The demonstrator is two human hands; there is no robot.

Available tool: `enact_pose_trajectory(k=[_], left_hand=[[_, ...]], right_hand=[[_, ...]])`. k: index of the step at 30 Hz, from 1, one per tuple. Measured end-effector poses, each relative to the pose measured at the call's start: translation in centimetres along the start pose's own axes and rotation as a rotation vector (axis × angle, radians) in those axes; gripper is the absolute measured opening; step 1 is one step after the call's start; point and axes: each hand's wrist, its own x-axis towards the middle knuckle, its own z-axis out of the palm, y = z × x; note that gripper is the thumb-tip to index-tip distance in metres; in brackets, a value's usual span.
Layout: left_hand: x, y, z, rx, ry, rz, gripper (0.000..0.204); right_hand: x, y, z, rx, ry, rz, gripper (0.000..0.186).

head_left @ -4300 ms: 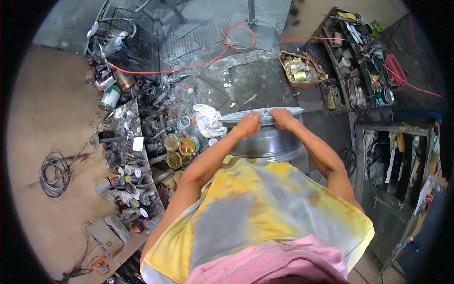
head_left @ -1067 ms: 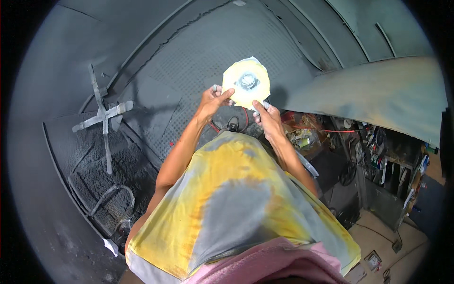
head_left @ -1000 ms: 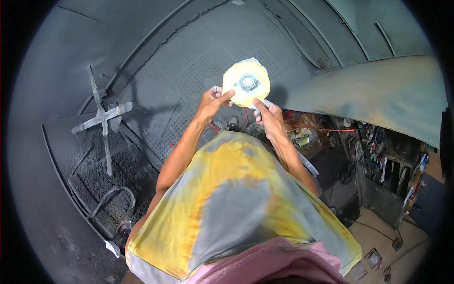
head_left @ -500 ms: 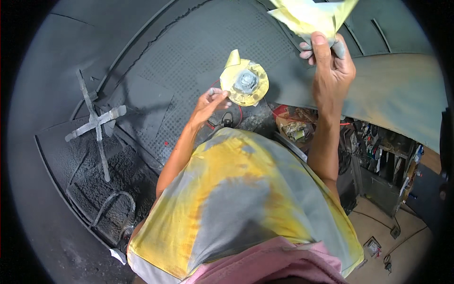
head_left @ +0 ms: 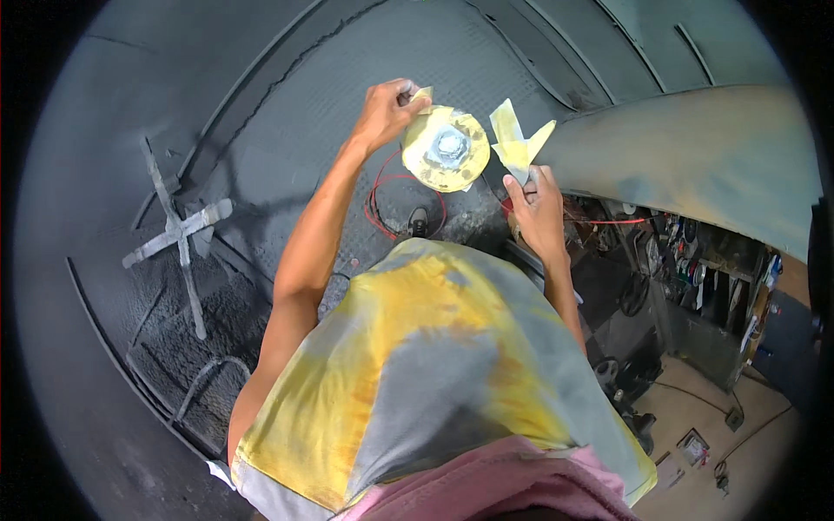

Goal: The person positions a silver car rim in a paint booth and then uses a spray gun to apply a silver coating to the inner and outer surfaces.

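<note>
A dull grey floor (head_left: 417, 48) spreads into grey-coated walls, with a cross-shaped stand (head_left: 181, 230) off to the left and a red hose (head_left: 373, 206) looped near the person's shoe (head_left: 418, 221). The round yellow-covered disc (head_left: 450, 147) sits between the hands, grey at its centre; what supports it is hidden. Since half a second ago, the left hand (head_left: 382, 111) has moved up from the disc's lower left edge to its top, where its fingers pinch a loose flap (head_left: 423, 92). The right hand (head_left: 536, 211), now lower, grips a crumpled yellow piece (head_left: 516, 148) apart from the disc. Judging by this, the covering is only partly off.
</note>
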Motion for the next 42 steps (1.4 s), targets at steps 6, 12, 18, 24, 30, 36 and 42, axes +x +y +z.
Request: enact_pose_trajectory(k=[6,12,18,24,30,36,42], left_hand=[[-6.2,12.3,-10.6,-0.622,0.118,0.143,0.033],[-6.6,10.5,-7.0,-0.702,-0.231,0.059,0.071],[-8.2,7.4,-7.5,-1.037,0.286,0.043,0.028],[-12.7,2.6,-10.5,-0.711,0.339,-0.019,0.042],[-16.6,1.1,-7.1,-0.779,0.243,-0.201,0.048],[-15.7,3.6,-6.2,-0.497,0.416,-0.239,0.036],[-12.0,7.2,-4.6,-0.64,0.218,-0.089,0.046]], right_hand=[[-0.1,-2.7,-1.3,0.584,0.018,0.069,0.023],[2.7,-8.8,1.0,0.576,-0.268,-0.371,0.025],[10.7,-5.6,5.0,0.249,-0.365,-0.032,0.037],[17.6,-2.6,7.9,-0.294,-0.51,-0.29,0.034],[18.2,-4.8,8.1,-0.264,-0.633,-0.423,0.024],[11.2,-10.3,5.3,-0.091,-0.445,-0.68,0.016],[7.5,-16.3,-2.6,0.369,-0.174,-0.806,0.013]])
